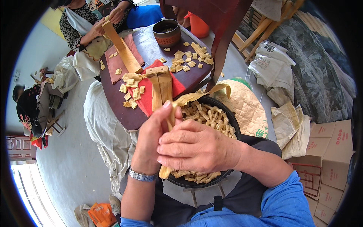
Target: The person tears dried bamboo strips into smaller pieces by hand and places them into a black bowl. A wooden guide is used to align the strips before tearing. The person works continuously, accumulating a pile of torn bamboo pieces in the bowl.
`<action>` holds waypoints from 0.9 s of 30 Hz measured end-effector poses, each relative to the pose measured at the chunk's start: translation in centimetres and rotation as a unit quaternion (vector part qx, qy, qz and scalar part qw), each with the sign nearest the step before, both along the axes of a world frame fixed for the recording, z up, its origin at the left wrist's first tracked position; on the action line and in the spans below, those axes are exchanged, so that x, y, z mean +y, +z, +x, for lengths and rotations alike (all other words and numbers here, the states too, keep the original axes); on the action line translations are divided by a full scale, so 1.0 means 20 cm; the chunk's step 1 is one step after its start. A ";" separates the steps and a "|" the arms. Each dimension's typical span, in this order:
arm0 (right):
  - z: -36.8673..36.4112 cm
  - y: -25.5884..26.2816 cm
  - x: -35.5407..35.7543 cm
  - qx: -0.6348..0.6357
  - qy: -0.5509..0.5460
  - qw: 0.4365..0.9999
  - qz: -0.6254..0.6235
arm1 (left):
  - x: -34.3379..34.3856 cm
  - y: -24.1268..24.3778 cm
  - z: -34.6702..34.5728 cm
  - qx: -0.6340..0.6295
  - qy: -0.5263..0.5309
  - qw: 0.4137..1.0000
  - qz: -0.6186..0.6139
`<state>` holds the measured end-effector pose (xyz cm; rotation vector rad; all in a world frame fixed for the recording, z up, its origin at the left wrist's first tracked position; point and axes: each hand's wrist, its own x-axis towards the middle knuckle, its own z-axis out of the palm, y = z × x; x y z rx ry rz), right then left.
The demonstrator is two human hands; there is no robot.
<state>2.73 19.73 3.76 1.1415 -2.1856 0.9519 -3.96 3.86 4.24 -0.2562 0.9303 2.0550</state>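
Note:
My left hand and my right hand are closed together around a folded strip of dried, yellowish plant leaf. One end of the strip trails up to the right, and a short end shows below my hands. Under them a round black basin holds many small folded leaf pieces. Just beyond my left hand a wooden block stand rests on a red cloth. Loose cut leaf pieces lie beside it on the dark red table.
A second wooden stand and a dark pot are on the table. Across it a person's hands work at a strip. A dark red chair stands beyond the basin. A paper sack and stacked cartons are at right.

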 end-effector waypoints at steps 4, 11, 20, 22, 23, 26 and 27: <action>-0.04 -0.01 0.04 -0.001 -0.067 0.998 0.021 | -0.06 -0.07 -0.01 0.049 -0.011 0.997 0.058; -0.02 -0.04 0.06 0.015 -0.089 0.990 0.110 | -0.06 -0.13 0.00 0.048 0.008 0.995 0.082; 0.00 -0.04 0.00 -0.013 -0.027 0.999 0.018 | -0.04 -0.10 0.05 0.021 -0.054 0.998 0.028; 0.00 -0.03 -0.02 -0.044 -0.010 0.998 -0.048 | -0.02 -0.09 0.09 0.050 -0.072 0.996 0.025; 0.00 -0.03 -0.03 -0.070 -0.014 0.994 -0.082 | -0.02 -0.06 0.11 0.084 -0.082 0.993 0.003; -0.01 -0.04 0.02 -0.140 -0.032 0.979 -0.146 | -0.04 -0.16 0.15 0.551 -0.208 0.786 -0.189; -0.01 -0.05 0.03 -0.158 -0.049 0.977 -0.137 | -0.03 -0.12 0.15 0.474 -0.215 0.833 -0.186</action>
